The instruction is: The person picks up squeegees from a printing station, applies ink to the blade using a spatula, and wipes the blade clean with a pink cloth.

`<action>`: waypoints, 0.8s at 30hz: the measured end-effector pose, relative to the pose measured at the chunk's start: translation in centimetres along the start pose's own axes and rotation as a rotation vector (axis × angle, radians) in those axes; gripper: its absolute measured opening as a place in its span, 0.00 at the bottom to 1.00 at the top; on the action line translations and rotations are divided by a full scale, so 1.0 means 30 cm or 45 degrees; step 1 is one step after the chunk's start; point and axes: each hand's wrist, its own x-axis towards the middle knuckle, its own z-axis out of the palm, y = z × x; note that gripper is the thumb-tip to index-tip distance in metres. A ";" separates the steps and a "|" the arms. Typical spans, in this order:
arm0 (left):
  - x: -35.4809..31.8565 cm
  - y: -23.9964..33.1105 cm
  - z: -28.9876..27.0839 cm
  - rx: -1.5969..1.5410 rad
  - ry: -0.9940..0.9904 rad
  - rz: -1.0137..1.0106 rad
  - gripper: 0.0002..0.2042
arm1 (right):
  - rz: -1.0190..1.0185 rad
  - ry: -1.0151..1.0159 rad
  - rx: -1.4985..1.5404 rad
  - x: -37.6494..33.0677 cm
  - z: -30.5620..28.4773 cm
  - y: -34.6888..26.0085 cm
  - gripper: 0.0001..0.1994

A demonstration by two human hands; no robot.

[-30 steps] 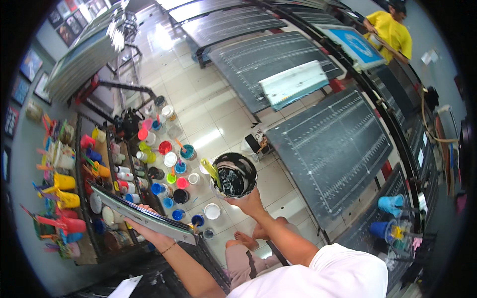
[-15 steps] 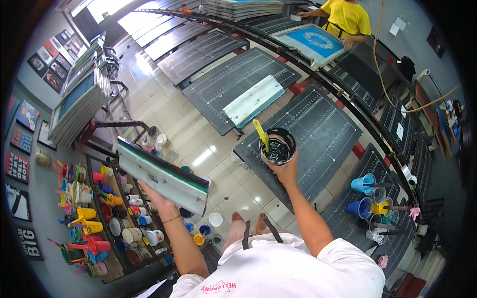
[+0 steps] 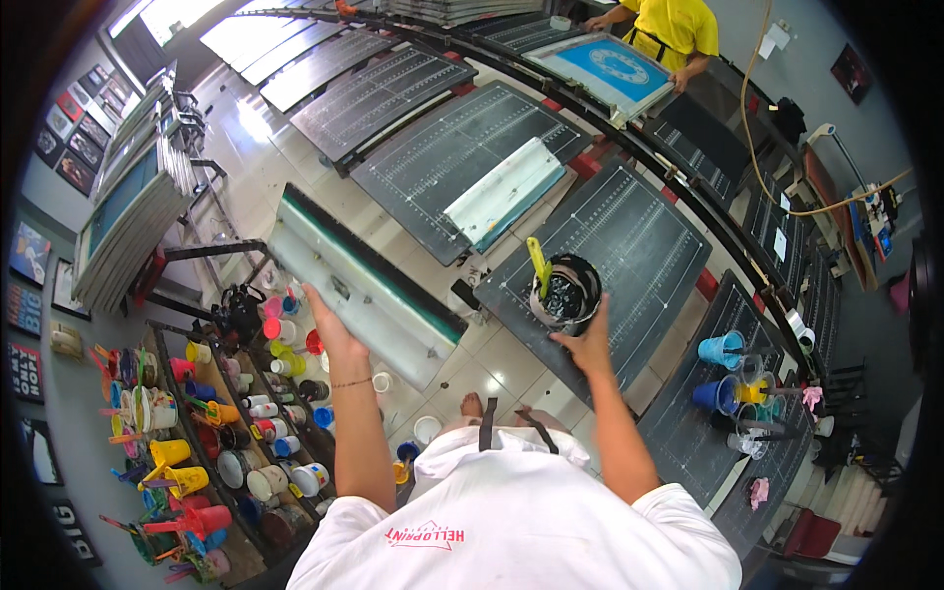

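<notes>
My left hand grips a long squeegee with a pale metal holder. Its green blade is coated with black ink along the edge, and most of my fingers are hidden beneath it. In my right hand is a cup of black ink, its wall smeared black. A yellow spatula stands in the cup, leaning on the left side of the rim. The cup is above a dark printing platen marked with white grid lines. Another pale squeegee lies across the platen behind it.
Left stands a rack crowded with ink pots and spatulas. Stacked screen frames lean beyond it. Blue and clear cups sit on the right platen. A yellow-shirted person holds a blue screen at the back.
The squeegee in my left hand has moved up and to the right, closer to the platens. My right hand and the ink cup have shifted slightly right. My view has turned a little.
</notes>
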 end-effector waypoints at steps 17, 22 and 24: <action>-0.036 -0.086 0.135 0.089 0.008 -0.037 0.29 | -0.235 -0.626 -0.884 0.526 -0.137 -0.661 0.14; -0.057 -0.095 0.160 0.119 0.022 -0.022 0.29 | -0.244 -0.757 -1.077 0.529 -0.189 -0.629 0.09; -0.052 -0.103 0.159 0.102 -0.005 -0.014 0.30 | -0.155 -0.917 -1.242 0.530 -0.222 -0.605 0.10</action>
